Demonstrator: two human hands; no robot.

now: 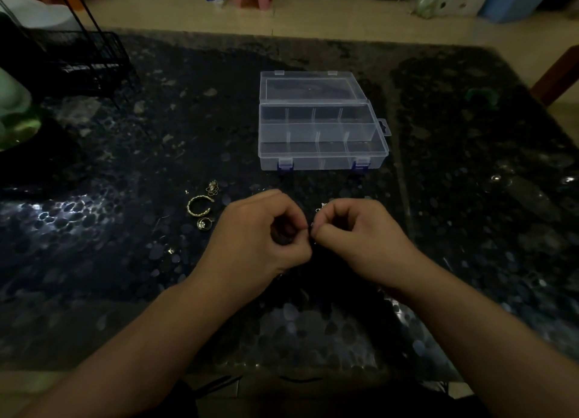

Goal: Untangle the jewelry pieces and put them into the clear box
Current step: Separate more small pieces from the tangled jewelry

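My left hand [263,229] and right hand [351,229] meet low over the dark pebbled bench [125,261], fingers curled, thumbs and forefingers pinched together. Between them I pinch a thin silvery chain [319,211]; only a small glinting bit shows above my right knuckles, the rest is hidden or too dim to make out. The clear box [322,135] sits farther back on the bench, lid thrown open behind it, dividers splitting it into compartments; I see nothing in them. To the left of my left hand lie three gold pieces: a twisted open ring [199,205], a smaller ring [204,223] just below it, and a little tangled cluster [213,188] just above. A black wire rack [87,63] stands at the far left.
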